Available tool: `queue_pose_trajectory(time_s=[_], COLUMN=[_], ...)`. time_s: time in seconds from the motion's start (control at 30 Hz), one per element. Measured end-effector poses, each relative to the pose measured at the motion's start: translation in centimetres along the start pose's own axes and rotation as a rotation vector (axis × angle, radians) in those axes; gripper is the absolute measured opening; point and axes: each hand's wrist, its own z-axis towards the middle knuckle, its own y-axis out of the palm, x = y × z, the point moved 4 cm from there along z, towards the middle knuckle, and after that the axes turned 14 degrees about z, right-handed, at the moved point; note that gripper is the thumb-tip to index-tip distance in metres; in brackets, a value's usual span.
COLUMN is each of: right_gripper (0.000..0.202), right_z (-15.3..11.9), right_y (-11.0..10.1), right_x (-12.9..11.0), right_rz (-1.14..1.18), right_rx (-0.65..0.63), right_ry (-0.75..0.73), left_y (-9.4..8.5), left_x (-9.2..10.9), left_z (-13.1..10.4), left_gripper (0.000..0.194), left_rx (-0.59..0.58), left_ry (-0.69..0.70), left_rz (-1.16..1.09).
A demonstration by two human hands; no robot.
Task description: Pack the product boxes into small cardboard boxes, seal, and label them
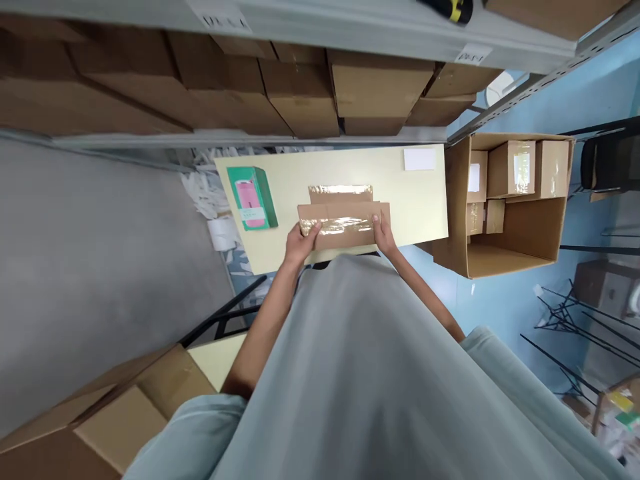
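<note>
Both my hands grip a brown cardboard box [345, 233] with shiny clear tape along it, at the near edge of a cream table. My left hand [300, 244] has its thumb on the box's left end, with the fingers partly hidden beneath. On the right end, my right hand [383, 235] holds the box the same way. A taped cardboard flap [341, 194] shows just behind; I cannot tell whether it belongs to the same box. To the left on the cream table [400, 207] lies a green box [253, 198] with a pink item pictured on it.
A white label [419, 159] lies at the table's far right. Beyond the table, a metal shelf [320, 27] holds several cartons [380, 87]. A large open carton [453, 220] with smaller taped boxes stands right. Another carton [125, 420] is lower left, near crumpled white material [203, 193].
</note>
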Motion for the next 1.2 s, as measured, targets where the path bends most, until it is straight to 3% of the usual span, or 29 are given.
queue_pose_trajectory(time_s=[0.1,0.3,0.43,0.57,0.67,0.77,0.9,1.07,1.2], right_gripper=[0.106,0.077,0.063,0.051,0.043,0.036,0.040,0.049,0.074], right_z=[-0.7,-3.2,-4.2,-4.1,-3.6,-2.7,0.0,3.8,3.2], right_y=[-0.9,-3.0,-4.3,-4.2,-3.3,-2.7,-2.7,-2.8,-3.3], right_x=[-0.7,-5.8,-8.3,-6.6,-3.5,-1.2,-1.5,-4.5,-7.0], right_rz=[-0.020,-0.082,-0.024,0.039,0.064,0.053,0.116,0.174,0.157], right_rx=[0.111,0.152,0.169,0.111,0.023,0.029,0.136,0.160,0.143], right_ry=[0.011,-0.190,-0.271,-0.265,-0.161,-0.030,0.046,0.073,-0.052], left_y=[-0.8,-4.5,-6.1,-4.8,-2.8,-1.9,-2.8,-3.7,-5.0], left_x=[1.2,4.1,4.4,2.2,0.1,-1.1,-0.2,3.3,5.5], left_z=[-0.3,-2.9,-3.6,-2.6,-2.1,-1.9,-0.5,2.7,2.5], left_gripper=[0.061,0.064,0.053,0.046,0.069,0.086,0.093,0.089,0.089], left_rx=[-0.041,0.177,0.208,0.108,-0.002,-0.043,0.024,0.032,0.103], left_ry=[0.053,0.155,0.195,0.130,-0.003,-0.107,-0.087,-0.032,0.040], left_rz=[-0.045,0.001,-0.028,-0.050,-0.038,0.005,0.007,-0.026,-0.041])
